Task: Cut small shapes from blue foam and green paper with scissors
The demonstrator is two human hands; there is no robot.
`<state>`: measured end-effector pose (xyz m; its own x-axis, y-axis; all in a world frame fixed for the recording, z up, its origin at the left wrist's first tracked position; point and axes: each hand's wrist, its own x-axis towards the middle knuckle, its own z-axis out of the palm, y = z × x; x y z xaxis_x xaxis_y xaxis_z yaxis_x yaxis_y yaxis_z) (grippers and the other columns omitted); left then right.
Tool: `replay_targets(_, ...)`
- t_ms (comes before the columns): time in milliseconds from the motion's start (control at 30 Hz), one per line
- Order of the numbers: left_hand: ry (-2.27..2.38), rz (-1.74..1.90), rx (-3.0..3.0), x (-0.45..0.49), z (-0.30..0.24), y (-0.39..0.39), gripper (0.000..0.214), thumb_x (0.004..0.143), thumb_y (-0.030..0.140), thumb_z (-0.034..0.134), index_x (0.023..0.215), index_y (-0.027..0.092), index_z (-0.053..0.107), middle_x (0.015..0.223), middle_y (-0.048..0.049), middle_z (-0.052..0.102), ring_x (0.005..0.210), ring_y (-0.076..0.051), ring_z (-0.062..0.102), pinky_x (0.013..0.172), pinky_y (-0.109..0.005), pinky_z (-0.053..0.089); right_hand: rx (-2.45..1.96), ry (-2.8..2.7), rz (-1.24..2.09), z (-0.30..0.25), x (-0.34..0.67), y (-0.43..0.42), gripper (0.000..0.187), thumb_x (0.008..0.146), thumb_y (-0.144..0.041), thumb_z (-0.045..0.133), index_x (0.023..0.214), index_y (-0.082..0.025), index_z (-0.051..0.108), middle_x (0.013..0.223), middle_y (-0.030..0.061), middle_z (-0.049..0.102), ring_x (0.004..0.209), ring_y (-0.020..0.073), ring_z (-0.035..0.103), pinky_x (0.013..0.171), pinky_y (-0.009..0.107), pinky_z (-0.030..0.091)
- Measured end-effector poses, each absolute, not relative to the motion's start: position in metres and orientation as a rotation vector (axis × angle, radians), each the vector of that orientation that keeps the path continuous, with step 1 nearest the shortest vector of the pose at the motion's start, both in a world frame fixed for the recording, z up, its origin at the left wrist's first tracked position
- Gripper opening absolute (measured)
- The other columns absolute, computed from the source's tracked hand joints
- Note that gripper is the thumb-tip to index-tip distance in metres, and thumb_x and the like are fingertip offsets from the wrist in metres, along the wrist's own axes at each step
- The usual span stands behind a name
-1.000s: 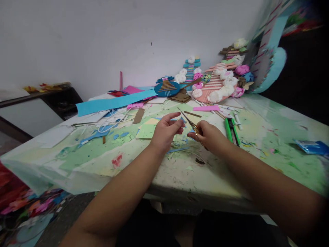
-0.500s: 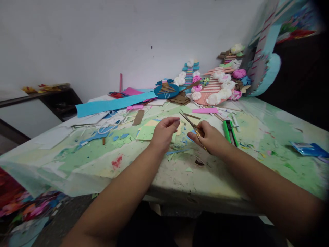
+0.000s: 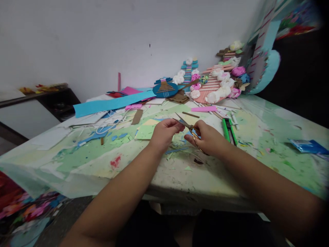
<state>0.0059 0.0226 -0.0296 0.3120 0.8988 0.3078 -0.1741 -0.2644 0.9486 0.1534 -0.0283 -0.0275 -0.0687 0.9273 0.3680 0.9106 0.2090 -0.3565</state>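
Pale wall (image 3: 89,41), stained table (image 3: 95,164) strewn with scraps (image 3: 123,135), right hand (image 3: 209,137) gripping scissors (image 3: 189,126), left hand (image 3: 162,134) pinched, contents unclear

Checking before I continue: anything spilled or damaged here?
A red smear beside the left forearm, perhaps spilled paint, stands out against the pale tablecloth. A dark spot near the right hand may be a tear; unclear.

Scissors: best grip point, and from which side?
I'd take the scissors by the gold handle, from the near right, where the right hand holds them. The handle's curved loop suits the fingers, and it faces that way; the parted blades point away to the left, close to the left hand, so avoid that end.
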Motion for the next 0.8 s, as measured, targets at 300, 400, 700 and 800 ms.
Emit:
replay_targets(300,0.646,1.154,1.373,0.004,-0.027,0.020,0.016,0.061,0.029,0.062,0.065,0.013,0.061,0.061,-0.0017,0.059,0.061,-0.010,0.053,0.066,-0.026,0.041,-1.779,-2.008,0.011,-0.023,0.153,-0.029,0.034,0.072,-0.052,0.040,0.078,-0.018,0.038,0.064,0.0037,0.052,0.055,0.0157,0.045,0.045,0.023,0.025)
replay_targets(400,0.638,1.152,1.364,0.004,-0.025,0.019,0.016,0.061,0.028,0.061,0.066,0.013,0.061,0.060,-0.0016,0.059,0.060,-0.009,0.053,0.066,-0.026,0.041,-1.806,-2.013,-0.079,-0.019,0.154,-0.031,0.036,0.070,-0.053,0.042,0.077,-0.018,0.039,0.064,0.0038,0.053,0.054,0.0158,0.045,0.044,0.023,0.023)
replay_targets(700,0.649,1.160,1.388,0.003,-0.023,0.016,0.016,0.060,0.028,0.062,0.065,0.013,0.061,0.060,-0.0017,0.059,0.060,-0.010,0.054,0.067,-0.027,0.041,-1.711,-2.035,-0.019,-0.020,0.153,-0.033,0.039,0.069,-0.055,0.041,0.082,-0.018,0.039,0.069,0.0053,0.052,0.056,0.0154,0.046,0.046,0.023,0.026)
replay_targets(800,0.647,1.167,1.395,0.003,-0.023,0.015,0.015,0.060,0.027,0.061,0.065,0.013,0.061,0.059,-0.0019,0.059,0.059,-0.010,0.054,0.066,-0.028,0.041,-1.737,-2.046,-0.030,-0.020,0.153,-0.033,0.037,0.070,-0.054,0.041,0.080,-0.018,0.039,0.066,0.0048,0.052,0.054,0.0151,0.045,0.045,0.023,0.025)
